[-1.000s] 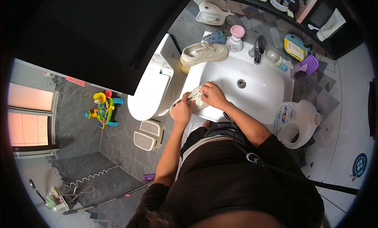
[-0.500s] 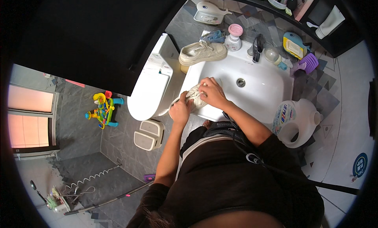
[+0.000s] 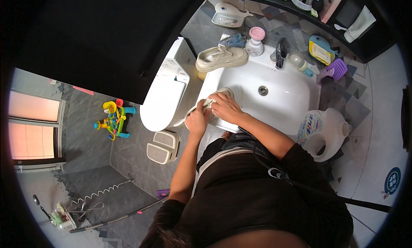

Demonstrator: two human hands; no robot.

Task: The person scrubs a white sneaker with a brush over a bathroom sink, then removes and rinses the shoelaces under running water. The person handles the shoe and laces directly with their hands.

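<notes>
A cream lace-up shoe [image 3: 226, 92] is held over the front left rim of the white sink [image 3: 249, 106], its toe toward the basin. My left hand [image 3: 198, 120] grips it near the heel opening, thumb on the upper. Bent over the lace area, my right hand [image 3: 227, 108] has its fingers closed on the shoe; whether a lace is pinched is hidden under them. The matching shoe [image 3: 221, 58], also cream and laced, lies on the sink's back left corner, apart from both hands.
Behind the basin stand a pink-topped pump bottle [image 3: 255, 42], a black faucet [image 3: 280, 53] and a purple soap dish [image 3: 337, 69]. A large translucent jug [image 3: 324, 134] is right of the sink. Left are a white toilet [image 3: 161, 102], a step stool [image 3: 164, 147] and a colourful toy [image 3: 113, 119].
My right hand has slid slightly left and lower on the shoe, its fingers now flatter over the laces, and more of the toe shows. My left hand keeps its hold.
</notes>
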